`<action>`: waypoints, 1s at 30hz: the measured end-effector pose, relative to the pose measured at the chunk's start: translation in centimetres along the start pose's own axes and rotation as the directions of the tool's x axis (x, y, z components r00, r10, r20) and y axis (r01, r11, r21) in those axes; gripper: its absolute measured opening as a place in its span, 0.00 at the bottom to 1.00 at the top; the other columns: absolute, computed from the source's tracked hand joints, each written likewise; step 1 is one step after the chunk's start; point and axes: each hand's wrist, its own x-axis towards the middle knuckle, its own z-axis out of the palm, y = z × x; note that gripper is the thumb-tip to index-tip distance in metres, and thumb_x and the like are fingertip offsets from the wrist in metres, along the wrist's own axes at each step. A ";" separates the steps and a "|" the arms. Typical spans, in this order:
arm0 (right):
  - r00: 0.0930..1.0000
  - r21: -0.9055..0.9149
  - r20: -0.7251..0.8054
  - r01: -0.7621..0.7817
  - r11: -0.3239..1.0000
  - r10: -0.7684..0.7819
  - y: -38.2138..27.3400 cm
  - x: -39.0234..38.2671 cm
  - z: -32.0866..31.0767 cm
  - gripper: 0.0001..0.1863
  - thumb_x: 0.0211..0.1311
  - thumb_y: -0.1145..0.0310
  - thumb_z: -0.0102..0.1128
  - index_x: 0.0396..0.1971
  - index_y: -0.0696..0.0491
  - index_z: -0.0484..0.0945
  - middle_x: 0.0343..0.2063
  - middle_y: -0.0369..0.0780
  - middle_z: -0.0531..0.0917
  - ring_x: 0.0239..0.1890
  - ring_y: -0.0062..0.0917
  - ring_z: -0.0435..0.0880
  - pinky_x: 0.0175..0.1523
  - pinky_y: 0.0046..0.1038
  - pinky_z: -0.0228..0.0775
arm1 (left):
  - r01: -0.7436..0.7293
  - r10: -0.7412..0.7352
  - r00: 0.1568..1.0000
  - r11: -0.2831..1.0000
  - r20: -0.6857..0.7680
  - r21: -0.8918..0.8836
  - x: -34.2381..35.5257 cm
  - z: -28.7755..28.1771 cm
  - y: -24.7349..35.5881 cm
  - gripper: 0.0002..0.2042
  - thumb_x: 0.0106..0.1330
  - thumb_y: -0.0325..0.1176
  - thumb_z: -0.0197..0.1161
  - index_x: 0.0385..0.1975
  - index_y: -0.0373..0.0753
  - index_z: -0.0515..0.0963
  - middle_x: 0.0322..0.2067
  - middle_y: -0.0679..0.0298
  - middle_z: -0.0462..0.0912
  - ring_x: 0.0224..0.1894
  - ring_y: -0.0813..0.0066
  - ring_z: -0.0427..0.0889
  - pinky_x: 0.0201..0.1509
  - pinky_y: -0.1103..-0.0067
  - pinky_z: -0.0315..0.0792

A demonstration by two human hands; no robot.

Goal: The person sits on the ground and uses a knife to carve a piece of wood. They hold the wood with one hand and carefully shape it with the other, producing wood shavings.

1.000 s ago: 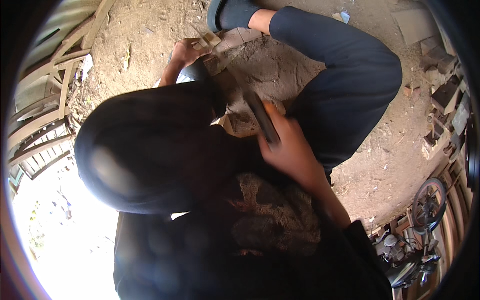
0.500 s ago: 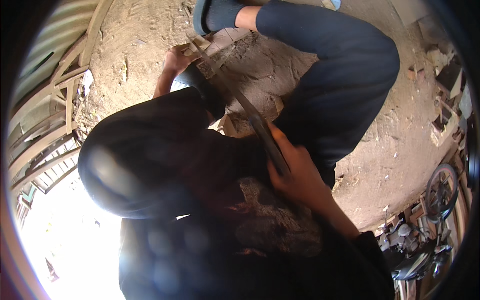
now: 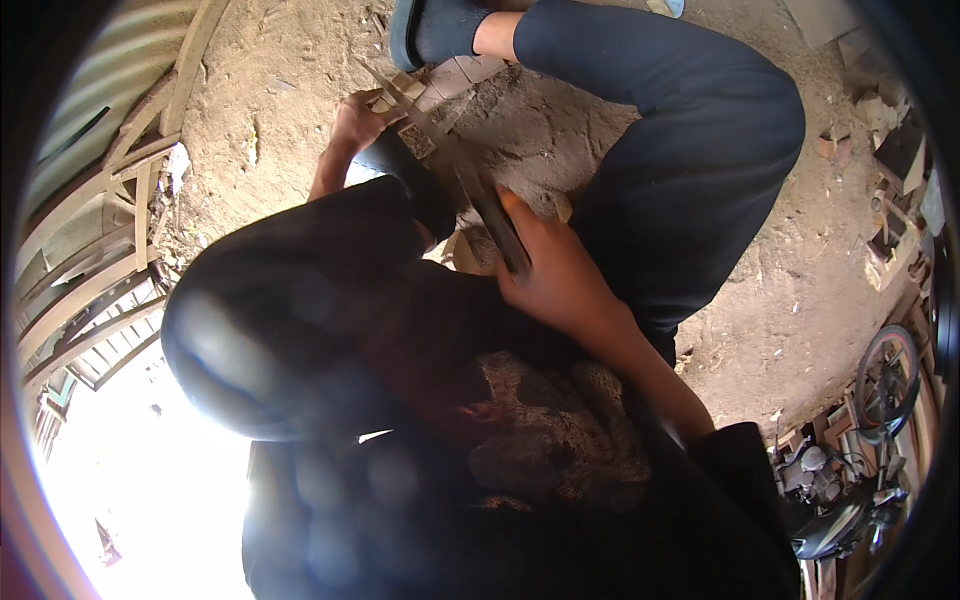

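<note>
My right hand [image 3: 555, 265] is wrapped round the dark straight handle of a long, narrow-bladed hand tool [image 3: 430, 125]. Whether it is a saw or a machete I cannot tell. Its blade slants up and left, crossing a small pale wooden piece [image 3: 405, 102]. My left hand [image 3: 357, 122] grips that wooden piece at its left side, close to the blade; the fingertips are partly hidden. Under and beside the piece lies a pale flat slab or board [image 3: 462, 75], next to my sandalled foot [image 3: 440, 35].
Bare earth [image 3: 270, 110] surrounds my bent legs [image 3: 690, 150]. Wooden framing and corrugated sheets [image 3: 110, 85] stand at the left. Scrap wood and rubble [image 3: 890, 220] lie along the right side, with a motorcycle [image 3: 830, 500] at the lower right. Strong glare fills the lower left.
My right hand has pushed the long-bladed tool up and left along its length, so its tip reaches farther past the wooden piece. My left hand stays nearly in place.
</note>
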 end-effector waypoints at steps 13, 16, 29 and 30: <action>0.999 0.127 0.053 -0.007 0.992 0.000 0.9 -4.0 -1.5 0.40 0.53 0.73 0.61 0.68 0.57 0.58 0.29 0.55 0.83 0.35 0.53 0.84 0.41 0.47 0.76 | -0.074 0.073 0.997 0.997 -0.031 -0.030 0.4 0.6 -2.4 0.29 0.51 0.48 0.78 0.52 0.38 0.83 0.43 0.52 0.87 0.46 0.63 0.87 0.54 0.72 0.78; 1.000 0.075 0.023 -0.016 0.997 0.014 0.8 -4.2 -1.1 0.39 0.54 0.73 0.60 0.69 0.55 0.58 0.27 0.55 0.82 0.34 0.53 0.84 0.40 0.47 0.76 | -0.114 0.114 0.992 0.993 -0.055 -0.009 0.2 0.5 -0.6 0.31 0.50 0.49 0.79 0.52 0.38 0.83 0.43 0.50 0.87 0.46 0.63 0.87 0.54 0.72 0.78; 0.989 -0.055 -0.105 0.102 0.993 -0.107 1.7 1.5 1.1 0.36 0.54 0.75 0.60 0.66 0.55 0.63 0.30 0.55 0.82 0.31 0.53 0.84 0.38 0.46 0.76 | -0.096 0.099 0.991 0.995 -0.091 0.038 -0.1 0.5 -0.5 0.29 0.50 0.50 0.78 0.50 0.41 0.84 0.42 0.52 0.87 0.44 0.59 0.87 0.52 0.70 0.79; 0.990 -0.010 -0.093 0.109 0.994 -0.109 1.9 1.0 0.8 0.36 0.54 0.74 0.60 0.66 0.55 0.63 0.31 0.56 0.82 0.31 0.53 0.84 0.38 0.45 0.76 | -0.099 0.102 0.990 0.995 -0.100 0.030 0.2 0.4 -0.7 0.28 0.50 0.49 0.78 0.49 0.41 0.84 0.42 0.52 0.87 0.44 0.59 0.87 0.51 0.70 0.79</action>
